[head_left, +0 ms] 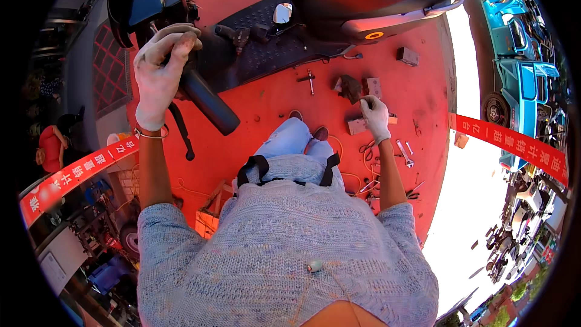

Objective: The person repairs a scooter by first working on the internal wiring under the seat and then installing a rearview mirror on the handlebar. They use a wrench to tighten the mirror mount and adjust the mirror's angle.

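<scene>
Gloved in dirty white cloth, the left hand point(160, 75) curls shut around the scooter's handlebar point(203, 100), a smooth black cylindrical grip beside the ribbed footboard point(266, 42). Right of that footboard, the right hand point(375, 118) closes on a small blocky part point(357, 125) above the red floor point(272, 109).

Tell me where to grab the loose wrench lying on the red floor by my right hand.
Grip the wrench around its slim middle shaft, coming down from above. It lies flat on the red floor, just beyond your gloved right hand, with bare floor along its shaft, as far as the view shows.
</scene>
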Demonstrator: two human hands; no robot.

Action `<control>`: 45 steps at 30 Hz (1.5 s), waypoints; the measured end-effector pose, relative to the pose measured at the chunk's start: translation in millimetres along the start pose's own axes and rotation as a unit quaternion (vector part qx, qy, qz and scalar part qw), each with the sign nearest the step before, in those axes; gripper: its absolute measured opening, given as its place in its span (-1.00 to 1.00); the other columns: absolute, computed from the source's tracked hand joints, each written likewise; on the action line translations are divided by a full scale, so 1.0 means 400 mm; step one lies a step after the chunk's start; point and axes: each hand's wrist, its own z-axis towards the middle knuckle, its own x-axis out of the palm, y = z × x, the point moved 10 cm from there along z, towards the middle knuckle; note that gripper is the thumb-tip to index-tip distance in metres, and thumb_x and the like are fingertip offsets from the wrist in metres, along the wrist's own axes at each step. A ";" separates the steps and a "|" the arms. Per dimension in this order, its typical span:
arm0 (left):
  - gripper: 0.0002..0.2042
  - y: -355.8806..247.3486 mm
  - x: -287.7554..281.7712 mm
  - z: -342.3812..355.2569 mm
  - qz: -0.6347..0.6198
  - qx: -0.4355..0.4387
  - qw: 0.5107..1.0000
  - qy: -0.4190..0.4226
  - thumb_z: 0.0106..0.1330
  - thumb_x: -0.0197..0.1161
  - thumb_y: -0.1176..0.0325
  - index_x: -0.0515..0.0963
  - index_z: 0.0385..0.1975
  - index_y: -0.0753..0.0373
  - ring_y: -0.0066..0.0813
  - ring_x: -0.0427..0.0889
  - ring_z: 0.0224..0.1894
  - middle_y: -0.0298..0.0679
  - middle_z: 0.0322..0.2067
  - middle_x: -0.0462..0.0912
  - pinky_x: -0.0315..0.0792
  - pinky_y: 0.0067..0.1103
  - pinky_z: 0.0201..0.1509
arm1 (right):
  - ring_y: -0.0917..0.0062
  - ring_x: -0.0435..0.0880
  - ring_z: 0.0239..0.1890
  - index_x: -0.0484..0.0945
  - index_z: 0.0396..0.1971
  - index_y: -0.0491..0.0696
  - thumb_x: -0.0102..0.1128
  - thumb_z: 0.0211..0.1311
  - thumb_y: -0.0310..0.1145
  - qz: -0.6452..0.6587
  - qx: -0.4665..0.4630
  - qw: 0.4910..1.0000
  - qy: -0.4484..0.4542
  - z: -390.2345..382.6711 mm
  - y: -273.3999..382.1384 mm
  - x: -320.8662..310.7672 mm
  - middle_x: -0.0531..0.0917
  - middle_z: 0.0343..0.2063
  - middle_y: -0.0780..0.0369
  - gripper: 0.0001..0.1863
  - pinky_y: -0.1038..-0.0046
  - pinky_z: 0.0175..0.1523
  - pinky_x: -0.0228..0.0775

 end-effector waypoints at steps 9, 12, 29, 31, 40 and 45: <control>-0.78 -0.013 -0.018 -0.005 0.129 -0.003 0.984 -0.119 0.24 0.16 0.27 0.62 -0.35 0.31 -0.24 0.52 0.03 -0.21 -0.26 0.65 0.36 -0.39 0.14 | 0.23 0.61 -0.31 0.55 -0.38 -0.04 0.07 0.07 -0.23 -0.178 -0.155 0.950 0.205 0.333 0.118 0.363 0.64 -0.44 0.14 -0.79 0.24 -0.18 0.41; -0.77 -0.018 -0.006 0.015 0.203 -0.015 0.975 -0.087 0.24 0.14 0.24 0.61 -0.35 0.29 -0.20 0.51 0.04 -0.21 -0.27 0.65 0.23 -0.27 0.26 | 0.24 0.61 -0.27 0.56 -0.37 -0.02 0.04 0.07 -0.26 -0.215 -0.198 0.923 0.250 0.426 0.117 0.495 0.64 -0.39 0.14 -0.79 0.22 -0.15 0.42; -0.69 0.006 -0.054 -0.149 0.299 -0.066 0.941 -0.147 0.28 -0.12 0.13 0.11 -0.71 -0.01 -0.49 0.09 -0.48 -0.48 -0.73 0.04 0.14 -0.50 -0.21 | 0.36 0.67 -0.29 0.50 -0.32 0.01 0.10 0.07 -0.41 -0.484 -0.356 0.746 0.287 0.883 0.011 1.189 0.57 -0.28 0.22 -0.86 0.31 -0.33 0.55; -0.70 0.004 -0.062 -0.144 0.290 -0.081 0.944 -0.134 0.19 -0.06 0.14 0.11 -0.75 -0.02 -0.52 0.05 -0.54 -0.49 -0.78 0.06 0.12 -0.52 -0.13 | 0.35 0.67 -0.31 0.49 -0.34 -0.01 0.10 0.08 -0.42 -0.460 -0.360 0.767 0.264 0.874 0.036 1.174 0.57 -0.30 0.20 -0.88 0.31 -0.34 0.55; -0.67 0.056 -0.034 -0.022 0.231 -0.188 0.945 -0.137 0.24 0.06 0.09 0.54 -0.67 0.15 -0.42 0.52 -0.40 -0.39 -0.56 0.56 0.12 -0.26 0.32 | 0.56 0.58 -0.50 0.52 -0.25 -0.12 0.11 0.13 -0.41 -0.148 -0.274 0.925 0.219 0.759 0.270 0.918 0.57 -0.46 0.29 -0.81 0.55 -0.43 0.40; -0.79 0.042 -0.035 -0.007 0.210 -0.172 0.953 -0.132 0.12 0.15 0.21 0.60 -0.55 0.20 -0.35 0.63 -0.24 -0.33 -0.50 0.62 0.22 -0.21 0.27 | 0.87 0.26 -0.58 0.47 -0.02 -0.11 0.11 0.22 -0.44 0.286 0.051 0.806 0.516 0.550 0.529 0.732 0.47 -0.49 0.41 -0.69 0.77 -0.51 0.07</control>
